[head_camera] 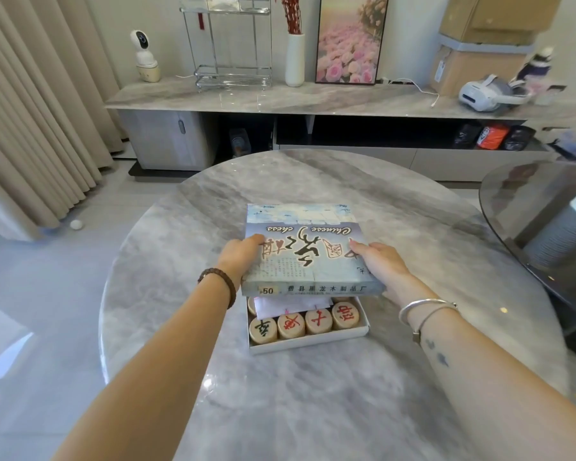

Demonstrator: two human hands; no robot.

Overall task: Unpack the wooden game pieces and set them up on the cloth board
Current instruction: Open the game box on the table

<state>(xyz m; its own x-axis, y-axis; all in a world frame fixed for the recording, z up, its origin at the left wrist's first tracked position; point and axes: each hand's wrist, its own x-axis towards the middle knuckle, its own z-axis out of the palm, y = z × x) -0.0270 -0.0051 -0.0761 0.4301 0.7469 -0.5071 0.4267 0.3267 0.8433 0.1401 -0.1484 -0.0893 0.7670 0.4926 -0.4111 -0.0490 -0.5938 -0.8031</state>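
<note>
Four wooden pieces (pixel 305 324) in a row along near wall of box tray (pixel 313 345), mid-table (pixel 313 410). Folded white cloth (pixel 290 306) just behind, over further pieces. Raised above tray: printed lid (pixel 306 251), gripped at left side by left hand (pixel 243 252), at right side by right hand (pixel 378 257). Beaded bracelet (pixel 218 284) on left wrist, silver bangle (pixel 423 309) on right.

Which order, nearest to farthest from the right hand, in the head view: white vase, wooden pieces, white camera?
1. wooden pieces, in the tray just below the right hand
2. white vase, middle of the sideboard
3. white camera, sideboard's far left
</note>
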